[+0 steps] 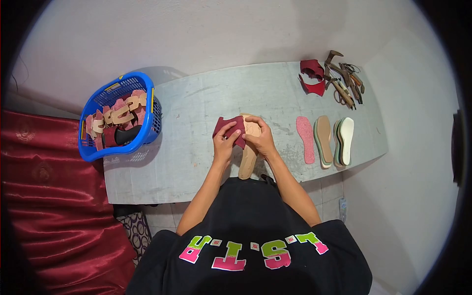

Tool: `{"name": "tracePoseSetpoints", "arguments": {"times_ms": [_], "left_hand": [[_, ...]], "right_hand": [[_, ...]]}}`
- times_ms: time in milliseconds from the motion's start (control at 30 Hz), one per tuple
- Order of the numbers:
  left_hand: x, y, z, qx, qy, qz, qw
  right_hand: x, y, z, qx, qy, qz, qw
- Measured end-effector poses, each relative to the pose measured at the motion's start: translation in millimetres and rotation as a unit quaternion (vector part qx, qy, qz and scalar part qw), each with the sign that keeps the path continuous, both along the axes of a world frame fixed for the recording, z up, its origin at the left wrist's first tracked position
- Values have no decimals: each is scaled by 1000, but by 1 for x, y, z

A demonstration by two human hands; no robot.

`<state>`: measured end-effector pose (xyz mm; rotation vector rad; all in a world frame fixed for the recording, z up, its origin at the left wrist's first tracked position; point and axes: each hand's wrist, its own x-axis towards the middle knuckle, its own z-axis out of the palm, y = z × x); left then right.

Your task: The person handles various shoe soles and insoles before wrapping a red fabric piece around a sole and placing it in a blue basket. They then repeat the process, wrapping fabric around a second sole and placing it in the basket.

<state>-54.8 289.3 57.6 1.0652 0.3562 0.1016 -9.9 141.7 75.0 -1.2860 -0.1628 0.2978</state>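
Observation:
Close in front of my body, a maroon shoe upper piece (238, 123) lies against the front part of a tan shoe sole (248, 166). My left hand (224, 146) is closed on the maroon piece, with thumb and fingers pinching it on the left. From the right, my right hand (264, 142) grips the sole near its front end. Its thumb presses close to the edge of the maroon piece. The narrow end of the sole points toward me. My fingers cover part of where the two pieces meet.
A blue basket (150, 110) with cut shoe pieces stands left. Right of my hands lie a pink insole (306, 140) and stacked soles (323, 137), (346, 140). Behind them are maroon uppers (314, 88) and hand tools (344, 81). A red curtain (54, 196) hangs left of the table (196, 103).

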Motion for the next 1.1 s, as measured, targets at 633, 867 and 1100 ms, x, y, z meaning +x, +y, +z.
{"name": "tracePoseSetpoints", "arguments": {"times_ms": [633,867,1100], "left_hand": [[3,11,32,364,-41,-201,909],[-11,-11,28,26,22,-80,996],[-5,-4,-22,107,81,-133,982]], "right_hand": [[3,-1,3,72,15,-22,997],[6,3,14,125,40,-99,986],[3,7,8,127,64,-123,982]]}}
